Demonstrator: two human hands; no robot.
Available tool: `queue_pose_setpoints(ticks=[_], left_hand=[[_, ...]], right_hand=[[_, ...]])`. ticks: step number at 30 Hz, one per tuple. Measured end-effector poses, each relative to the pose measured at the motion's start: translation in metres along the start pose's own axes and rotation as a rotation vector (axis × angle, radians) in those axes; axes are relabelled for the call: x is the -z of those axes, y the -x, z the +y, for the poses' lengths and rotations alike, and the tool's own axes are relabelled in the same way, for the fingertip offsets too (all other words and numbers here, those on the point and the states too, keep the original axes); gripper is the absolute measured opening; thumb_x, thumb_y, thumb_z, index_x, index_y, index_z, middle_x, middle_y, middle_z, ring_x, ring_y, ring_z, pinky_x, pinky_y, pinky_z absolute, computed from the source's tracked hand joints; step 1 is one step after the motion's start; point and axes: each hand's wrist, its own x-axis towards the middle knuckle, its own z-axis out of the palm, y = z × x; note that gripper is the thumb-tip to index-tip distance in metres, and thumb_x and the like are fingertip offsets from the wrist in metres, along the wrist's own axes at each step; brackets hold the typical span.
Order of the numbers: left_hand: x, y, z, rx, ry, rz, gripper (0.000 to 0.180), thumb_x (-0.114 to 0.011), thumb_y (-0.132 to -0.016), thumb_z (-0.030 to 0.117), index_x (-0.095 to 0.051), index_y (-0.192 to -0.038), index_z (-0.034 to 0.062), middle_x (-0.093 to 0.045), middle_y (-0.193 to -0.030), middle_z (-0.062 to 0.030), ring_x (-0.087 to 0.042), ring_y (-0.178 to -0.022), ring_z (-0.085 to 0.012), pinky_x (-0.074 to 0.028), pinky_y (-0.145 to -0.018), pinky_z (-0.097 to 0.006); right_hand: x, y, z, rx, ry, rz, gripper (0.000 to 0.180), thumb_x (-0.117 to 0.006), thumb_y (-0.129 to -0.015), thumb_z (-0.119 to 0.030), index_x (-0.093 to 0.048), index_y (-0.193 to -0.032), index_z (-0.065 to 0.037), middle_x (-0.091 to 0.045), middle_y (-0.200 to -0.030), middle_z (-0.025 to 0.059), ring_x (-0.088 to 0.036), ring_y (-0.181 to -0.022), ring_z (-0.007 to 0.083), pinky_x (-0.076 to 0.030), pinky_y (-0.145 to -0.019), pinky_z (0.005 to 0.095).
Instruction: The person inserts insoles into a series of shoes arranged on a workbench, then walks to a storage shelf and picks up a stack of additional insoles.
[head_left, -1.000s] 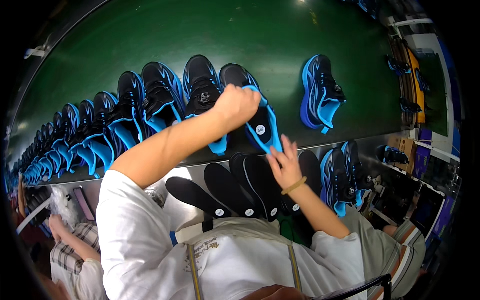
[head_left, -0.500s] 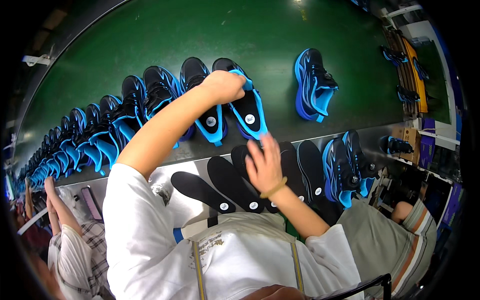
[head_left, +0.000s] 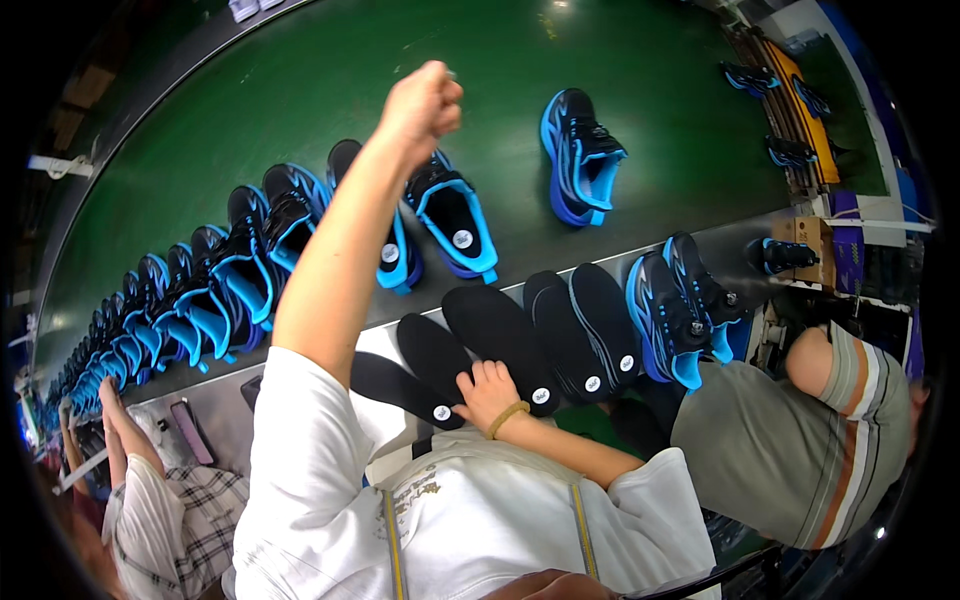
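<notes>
My left hand is raised above the green belt in a closed fist, beyond the nearest shoes; a small grey spot shows at its edge, but what it holds, if anything, is hidden. Below it, a black and blue sneaker stands with its opening toward me and a white round label inside. My right hand lies with its fingers apart on a black insole, covering its heel end. Beside this are a wide black insole and several others with round white labels at their heels.
A long row of black and blue sneakers runs left along the belt. One single sneaker stands apart to the right. Another pair sits right of the insoles. People sit on both sides of me.
My left hand has let go of the shoe's tongue and moved up and away as a fist. My right hand has come back from the shoe's heel onto the insoles. The view has shifted.
</notes>
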Motion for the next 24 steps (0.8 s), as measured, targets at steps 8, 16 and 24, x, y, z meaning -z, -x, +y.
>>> queue_pose_setpoints(ticks=[8, 16, 24], left_hand=[[-0.109, -0.020, -0.099, -0.447, -1.566, -0.426, 0.051, -0.050, -0.075, 0.043, -0.034, -0.111, 0.0102, -0.057, -0.070, -0.0166, -0.056, -0.067, -0.0330, -0.044, -0.058, -0.042], [-0.096, -0.059, -0.091, -0.589, -1.917, -0.408, 0.022, -0.042, -0.076, 0.019, -0.048, -0.085, 0.0004, -0.059, -0.066, -0.0128, -0.058, -0.063, -0.0289, -0.045, -0.055, -0.040], [-0.043, -0.032, -0.042, -0.040, -1.724, -0.601, 0.033, -0.044, -0.079, 0.030, -0.055, -0.096, 0.0031, -0.058, -0.089, -0.0160, -0.054, -0.085, -0.0287, -0.042, -0.075, -0.035]], right_hand=[[0.076, 0.034, 0.038, 0.066, -0.764, 0.312, 0.054, -0.067, -0.064, -0.025, -0.047, -0.108, 0.000, -0.043, -0.106, 0.0198, -0.047, -0.088, 0.0310, -0.040, -0.077, 0.0349], [0.174, 0.032, 0.135, -0.188, -0.111, 0.937, 0.019, -0.066, -0.061, -0.005, -0.060, -0.078, -0.001, -0.050, -0.104, 0.0205, -0.050, -0.070, 0.0279, -0.042, -0.063, 0.0330], [0.186, -0.040, 0.152, -0.005, 0.070, 0.552, 0.010, -0.054, -0.062, -0.010, -0.056, -0.059, -0.001, -0.058, -0.089, 0.0080, -0.051, -0.076, 0.0227, -0.042, -0.070, 0.0331]])
